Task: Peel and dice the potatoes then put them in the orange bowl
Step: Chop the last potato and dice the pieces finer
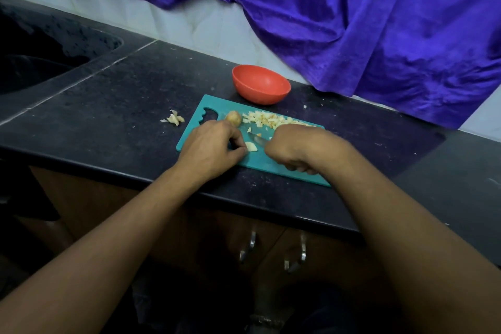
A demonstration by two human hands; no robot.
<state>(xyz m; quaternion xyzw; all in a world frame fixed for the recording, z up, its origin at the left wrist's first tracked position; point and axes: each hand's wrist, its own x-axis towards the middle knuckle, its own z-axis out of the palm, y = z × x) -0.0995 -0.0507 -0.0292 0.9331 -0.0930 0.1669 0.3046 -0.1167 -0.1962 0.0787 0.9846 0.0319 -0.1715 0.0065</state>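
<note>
Hanging cloth (352,22): purple and creased, it fell down the tiled wall to the back of the counter on the right.
Counter (122,106): dark speckled stone, dotted with pale scraps.
Sink (32,68): dark, set into the counter at the far left.
Board (260,163): teal plastic with a cut-out grip at its left end, it lay askew near the counter's front edge.
Bowl (261,84): orange and round, it stood just beyond the board's far edge.
Left hand (210,149): fingers curled, their tips pinched the potato piece on the board.
Right hand (292,148): a fist closed round the knife, hiding the handle.
Diced potato (273,120): pale yellow bits lay in a strip along the board's far side.
Whole potato (233,118): small and round with tan skin on, it sat on the board just beyond the left hand.
Peels (173,118): pale curls lay on the counter left of the board.
Potato piece (251,147): a pale, peeled chunk lay between the hands.
Knife (259,139): its short blade pointed left, just beside the piece.
</note>
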